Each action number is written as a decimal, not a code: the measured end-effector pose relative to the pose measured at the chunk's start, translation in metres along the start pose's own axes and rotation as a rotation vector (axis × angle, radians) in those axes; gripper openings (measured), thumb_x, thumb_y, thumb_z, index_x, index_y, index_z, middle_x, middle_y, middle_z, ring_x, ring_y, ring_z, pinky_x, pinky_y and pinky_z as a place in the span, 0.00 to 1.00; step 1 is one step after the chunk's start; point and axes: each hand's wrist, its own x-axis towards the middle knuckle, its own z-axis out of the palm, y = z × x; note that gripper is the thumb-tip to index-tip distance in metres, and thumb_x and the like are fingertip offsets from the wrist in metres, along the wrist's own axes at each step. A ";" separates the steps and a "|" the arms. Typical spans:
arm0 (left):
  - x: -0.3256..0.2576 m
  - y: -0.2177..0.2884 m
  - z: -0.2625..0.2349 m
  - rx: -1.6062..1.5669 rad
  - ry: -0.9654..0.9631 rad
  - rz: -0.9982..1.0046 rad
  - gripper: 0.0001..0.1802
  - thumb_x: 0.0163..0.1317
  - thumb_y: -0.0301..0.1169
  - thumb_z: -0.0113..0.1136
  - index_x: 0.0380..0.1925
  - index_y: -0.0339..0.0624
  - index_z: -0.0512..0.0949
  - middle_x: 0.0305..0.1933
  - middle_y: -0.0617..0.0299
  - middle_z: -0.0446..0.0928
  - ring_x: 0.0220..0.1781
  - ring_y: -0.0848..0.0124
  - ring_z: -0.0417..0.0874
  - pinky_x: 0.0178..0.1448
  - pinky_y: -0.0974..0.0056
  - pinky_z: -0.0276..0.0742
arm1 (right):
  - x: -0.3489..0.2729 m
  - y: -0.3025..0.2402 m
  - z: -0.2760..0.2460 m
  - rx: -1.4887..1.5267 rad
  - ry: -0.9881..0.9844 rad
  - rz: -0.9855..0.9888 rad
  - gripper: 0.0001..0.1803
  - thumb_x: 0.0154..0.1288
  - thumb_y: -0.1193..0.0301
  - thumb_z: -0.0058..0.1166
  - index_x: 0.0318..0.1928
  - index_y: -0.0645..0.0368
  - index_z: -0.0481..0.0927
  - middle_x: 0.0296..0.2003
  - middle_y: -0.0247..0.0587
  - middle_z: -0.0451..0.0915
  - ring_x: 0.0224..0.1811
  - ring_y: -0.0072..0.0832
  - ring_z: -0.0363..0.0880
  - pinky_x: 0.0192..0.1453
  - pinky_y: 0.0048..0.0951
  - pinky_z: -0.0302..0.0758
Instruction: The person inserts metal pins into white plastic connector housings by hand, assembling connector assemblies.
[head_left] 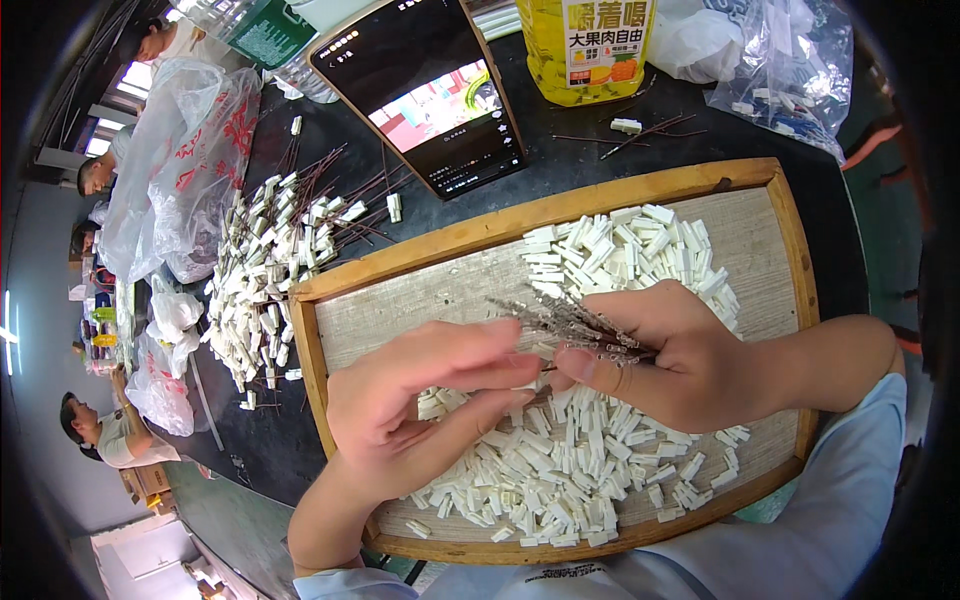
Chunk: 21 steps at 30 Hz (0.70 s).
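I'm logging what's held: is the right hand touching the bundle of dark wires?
Touching: the head view shows the dark wires held in the right hand, between thumb and fingers.

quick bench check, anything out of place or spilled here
One white connector and a few dark wires lie near the yellow bottle, apart from the larger wired pile at left; no spill shows.

On the black counter (837, 240), a smartphone (435, 110) stands tilted, its screen lit with a video. Right of it is a bottle of yellow drink (590, 45); behind its left edge, a clear bottle with a green label (268, 38). A clear plastic bag with red print (180, 165) sits at left. Beyond, a co-worker in a pale shirt (118, 435) is near a cardboard box (152, 480).
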 end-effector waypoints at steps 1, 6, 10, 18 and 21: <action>0.000 0.004 0.001 0.015 -0.003 -0.044 0.27 0.48 0.14 0.65 0.52 0.31 0.72 0.38 0.53 0.82 0.39 0.67 0.84 0.42 0.65 0.80 | 0.001 0.000 0.000 -0.065 0.032 -0.072 0.09 0.67 0.71 0.51 0.36 0.66 0.77 0.22 0.39 0.77 0.21 0.17 0.71 0.26 0.22 0.66; -0.001 0.016 0.006 0.019 0.040 -0.088 0.22 0.47 0.13 0.65 0.46 0.31 0.76 0.38 0.51 0.81 0.38 0.64 0.84 0.40 0.67 0.80 | 0.004 -0.004 -0.005 -0.101 -0.103 0.028 0.08 0.65 0.71 0.51 0.36 0.65 0.76 0.23 0.41 0.76 0.23 0.19 0.71 0.28 0.24 0.67; -0.003 0.002 -0.013 -0.001 0.225 -0.015 0.22 0.49 0.11 0.63 0.47 0.32 0.74 0.40 0.52 0.80 0.42 0.66 0.83 0.43 0.66 0.80 | 0.001 -0.007 -0.001 0.151 0.017 0.104 0.11 0.67 0.68 0.51 0.37 0.65 0.76 0.23 0.36 0.75 0.24 0.14 0.66 0.27 0.22 0.65; 0.000 0.000 -0.039 -0.055 0.344 -0.159 0.23 0.49 0.13 0.63 0.48 0.34 0.75 0.36 0.57 0.80 0.41 0.69 0.81 0.46 0.67 0.78 | 0.000 -0.017 -0.005 0.147 -0.018 0.180 0.14 0.69 0.65 0.50 0.38 0.67 0.77 0.23 0.31 0.75 0.24 0.09 0.63 0.26 0.18 0.61; 0.003 0.009 -0.028 0.300 0.016 -0.091 0.13 0.43 0.18 0.69 0.32 0.36 0.82 0.33 0.58 0.82 0.36 0.67 0.82 0.38 0.70 0.76 | 0.000 -0.017 -0.003 0.159 0.000 0.194 0.13 0.67 0.66 0.52 0.38 0.66 0.78 0.22 0.29 0.73 0.24 0.09 0.62 0.25 0.18 0.60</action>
